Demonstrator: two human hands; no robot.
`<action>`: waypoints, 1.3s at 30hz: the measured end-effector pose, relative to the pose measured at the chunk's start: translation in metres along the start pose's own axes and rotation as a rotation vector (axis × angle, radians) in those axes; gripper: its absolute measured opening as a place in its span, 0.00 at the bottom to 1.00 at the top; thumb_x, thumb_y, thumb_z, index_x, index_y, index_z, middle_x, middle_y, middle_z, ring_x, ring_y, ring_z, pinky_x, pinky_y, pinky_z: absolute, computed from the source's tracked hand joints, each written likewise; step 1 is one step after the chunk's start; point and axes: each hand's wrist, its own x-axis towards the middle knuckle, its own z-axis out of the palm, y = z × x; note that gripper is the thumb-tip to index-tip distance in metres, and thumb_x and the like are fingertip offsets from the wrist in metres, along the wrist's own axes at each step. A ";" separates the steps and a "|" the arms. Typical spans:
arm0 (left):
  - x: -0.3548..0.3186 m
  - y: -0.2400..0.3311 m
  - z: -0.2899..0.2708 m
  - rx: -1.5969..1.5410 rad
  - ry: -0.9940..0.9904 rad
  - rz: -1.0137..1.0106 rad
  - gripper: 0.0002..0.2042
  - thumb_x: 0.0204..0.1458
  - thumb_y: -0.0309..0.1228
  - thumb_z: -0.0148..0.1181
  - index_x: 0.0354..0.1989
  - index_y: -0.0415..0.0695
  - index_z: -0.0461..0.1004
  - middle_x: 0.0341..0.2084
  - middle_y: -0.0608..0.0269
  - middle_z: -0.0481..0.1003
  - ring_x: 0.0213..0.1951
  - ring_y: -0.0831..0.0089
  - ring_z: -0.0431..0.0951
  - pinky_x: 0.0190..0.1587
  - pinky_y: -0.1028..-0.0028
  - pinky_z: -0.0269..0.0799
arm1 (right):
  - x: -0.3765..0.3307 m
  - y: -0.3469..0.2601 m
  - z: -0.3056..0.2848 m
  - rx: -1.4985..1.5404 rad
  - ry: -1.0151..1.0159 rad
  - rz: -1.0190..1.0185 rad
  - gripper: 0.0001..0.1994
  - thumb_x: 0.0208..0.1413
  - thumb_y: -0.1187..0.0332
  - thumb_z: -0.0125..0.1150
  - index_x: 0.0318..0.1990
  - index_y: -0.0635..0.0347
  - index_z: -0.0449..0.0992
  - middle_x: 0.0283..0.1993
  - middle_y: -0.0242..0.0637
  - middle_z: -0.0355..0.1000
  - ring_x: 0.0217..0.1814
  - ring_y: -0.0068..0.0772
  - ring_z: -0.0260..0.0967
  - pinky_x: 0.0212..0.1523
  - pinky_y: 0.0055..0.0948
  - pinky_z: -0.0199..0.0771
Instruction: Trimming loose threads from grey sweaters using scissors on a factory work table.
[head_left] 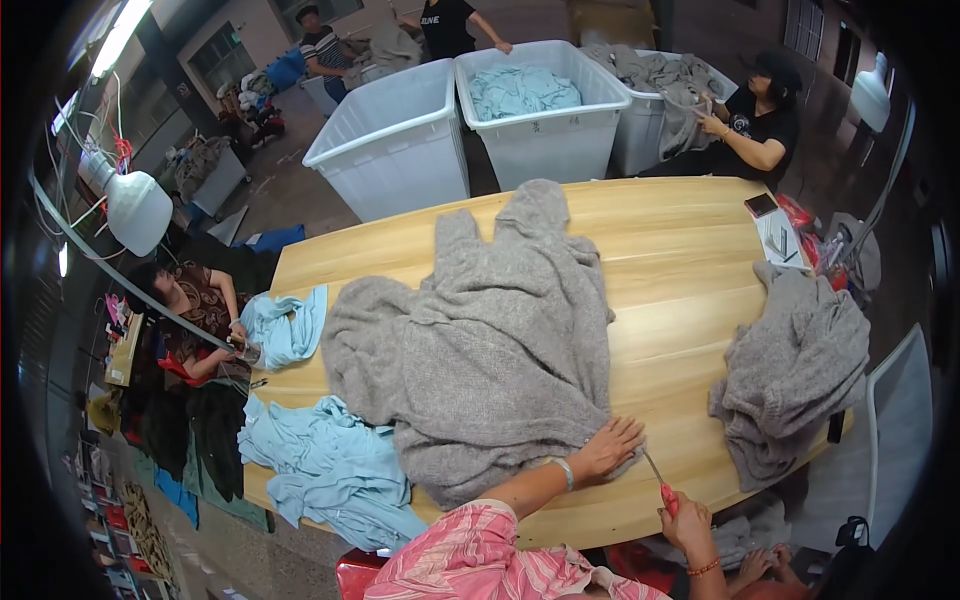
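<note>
A large grey knitted garment (490,340) lies spread over the middle of a wooden table (680,250). My left hand (607,449) rests flat on the garment's near right hem, fingers apart. My right hand (685,520) is closed on a small pair of thread snips with a red handle (660,482), whose blades point up toward the hem just beside my left fingertips. My pink striped sleeve comes in from the lower edge.
A second grey knit pile (790,375) sits at the table's right end, light blue garments (330,465) at the left. White bins (395,135) stand behind the table. A person seated at the left (195,315) and another at the far right (755,120) handle cloth.
</note>
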 end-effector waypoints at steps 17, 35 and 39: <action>-0.004 -0.007 -0.009 -0.041 -0.056 -0.038 0.24 0.56 0.38 0.49 0.61 0.44 0.61 0.65 0.51 0.54 0.68 0.54 0.49 0.67 0.52 0.40 | 0.019 -0.015 -0.018 0.082 0.022 -0.165 0.18 0.50 0.60 0.60 0.48 0.56 0.71 0.36 0.54 0.74 0.40 0.59 0.71 0.43 0.48 0.70; -0.075 -0.024 -0.038 0.035 0.039 -0.181 0.30 0.52 0.44 0.55 0.64 0.50 0.59 0.68 0.57 0.50 0.70 0.51 0.41 0.61 0.33 0.32 | 0.004 -0.071 -0.001 0.131 0.082 -0.226 0.15 0.54 0.62 0.57 0.48 0.54 0.70 0.35 0.49 0.74 0.39 0.55 0.71 0.39 0.49 0.71; -0.076 -0.012 -0.050 0.055 0.123 -0.245 0.31 0.51 0.43 0.58 0.64 0.49 0.59 0.68 0.54 0.47 0.69 0.47 0.41 0.62 0.33 0.32 | -0.008 -0.052 0.012 0.197 0.095 -0.138 0.14 0.54 0.63 0.57 0.47 0.55 0.70 0.35 0.51 0.73 0.39 0.54 0.72 0.38 0.47 0.71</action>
